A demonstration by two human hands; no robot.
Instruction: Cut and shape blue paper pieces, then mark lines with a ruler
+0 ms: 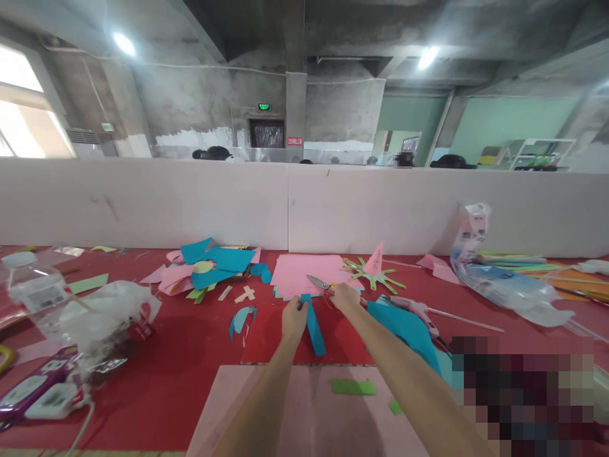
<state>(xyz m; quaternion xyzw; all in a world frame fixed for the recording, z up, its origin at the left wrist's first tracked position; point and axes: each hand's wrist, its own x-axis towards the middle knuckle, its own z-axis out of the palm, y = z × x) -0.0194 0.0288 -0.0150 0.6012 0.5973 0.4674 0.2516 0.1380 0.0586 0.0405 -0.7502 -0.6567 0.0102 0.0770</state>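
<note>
A narrow blue paper strip is pinched in my left hand, its lower end hanging toward me. My right hand grips a pair of scissors whose blades point left, just above the strip's upper end. Behind both hands lies a stack of pink paper. Beneath them are red sheets. Right of my right hand rests a larger blue paper piece, beside a pink glue gun. A pink paper cone stands on green strips radiating outward.
Blue and pink paper scraps are heaped at the back left. A plastic bottle and a clear bag stand at far left. At right lies a plastic packet. A white partition borders the table's back. Nearest me is a pale pink board.
</note>
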